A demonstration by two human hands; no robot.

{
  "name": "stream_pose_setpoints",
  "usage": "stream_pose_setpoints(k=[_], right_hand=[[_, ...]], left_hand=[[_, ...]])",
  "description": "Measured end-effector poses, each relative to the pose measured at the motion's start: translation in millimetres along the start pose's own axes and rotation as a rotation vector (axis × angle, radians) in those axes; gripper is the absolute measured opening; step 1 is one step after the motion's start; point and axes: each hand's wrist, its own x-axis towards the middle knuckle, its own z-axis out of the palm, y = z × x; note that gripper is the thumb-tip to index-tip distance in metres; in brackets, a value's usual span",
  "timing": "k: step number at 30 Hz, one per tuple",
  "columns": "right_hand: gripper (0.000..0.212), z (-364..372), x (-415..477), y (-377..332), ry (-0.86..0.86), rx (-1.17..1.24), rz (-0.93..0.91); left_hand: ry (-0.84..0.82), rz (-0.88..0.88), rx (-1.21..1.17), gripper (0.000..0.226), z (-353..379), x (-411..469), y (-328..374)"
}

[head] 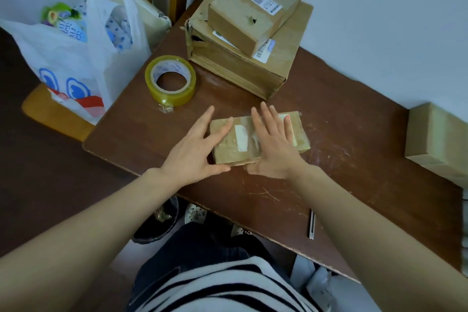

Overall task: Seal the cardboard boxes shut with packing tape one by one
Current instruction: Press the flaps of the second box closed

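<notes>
Both hands lie flat with fingers spread, the left hand (195,152) steadying and the right hand (273,144) pressing the small box (238,152) at frame centre, probably smoothing tape from the roll (170,80) above-left.

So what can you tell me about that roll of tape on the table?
The tape roll is a thick ring of clear, yellowish packing tape on a white printed core. It lies flat on the brown table, hole up, near its left edge. A crumpled loose end sticks out at its front. Only the table touches it.
</notes>
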Motion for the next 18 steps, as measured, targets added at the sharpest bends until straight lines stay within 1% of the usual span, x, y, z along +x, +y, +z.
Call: stream_pose_setpoints(k=[1, 3, 5, 7, 9, 11, 12, 13, 15, 17, 18], right_hand=[[0.122, 2.2, 2.5, -0.8, -0.013, -0.036, 0.009], [0.119, 6.0, 5.0, -4.6, -0.011, -0.079, 0.032], [0.115, 7.5, 5.5, -7.4, -0.016, -0.100, 0.049], [0.109, 2.1, 6.3, -7.2, -0.069, -0.075, 0.052], [0.098, -10.1, 10.1, -7.2, -0.119, 0.022, 0.062], [0.082, -25.4, 19.9, -11.5, -0.060, 0.160, 0.086], [0.076, -33.0, 28.0, -16.3, 0.012, 0.206, 0.092], [0.070, -39.5, 38.1, -23.1, 0.090, 0.220, 0.083], [0.059, -50.0, 63.0, -41.6, 0.179, 0.205, 0.003], [0.050, -54.9, 91.1, -61.9, 0.156, 0.186, -0.133], [0.050, -55.0, 105.2, -71.1, 0.118, 0.163, -0.199]], left_hand=[[0.014, 0.079, 0.083, 0.102, -0.9, -1.0, -1.0], [0.026, 0.233, 0.295, 0.085, -1.0, -2.3, 0.5], [-0.021, 0.277, 0.392, 0.068, 3.7, -3.9, 1.9], [-0.044, 0.249, 0.361, 0.061, 7.3, -4.0, 2.0], [-0.032, 0.286, 0.271, 0.057, 0.5, -5.0, 2.7], [0.057, 0.316, 0.117, 0.050, -12.0, -12.2, 4.7], [0.131, 0.281, 0.047, 0.045, -16.9, -17.7, 2.4], [0.221, 0.203, -0.013, 0.041, -21.1, -23.4, -1.8], [0.386, -0.071, -0.117, 0.035, -30.9, -30.9, -11.9], [0.465, -0.373, -0.218, 0.030, -38.0, -30.1, -27.5], [0.480, -0.497, -0.250, 0.032, -40.3, -27.0, -36.0]])
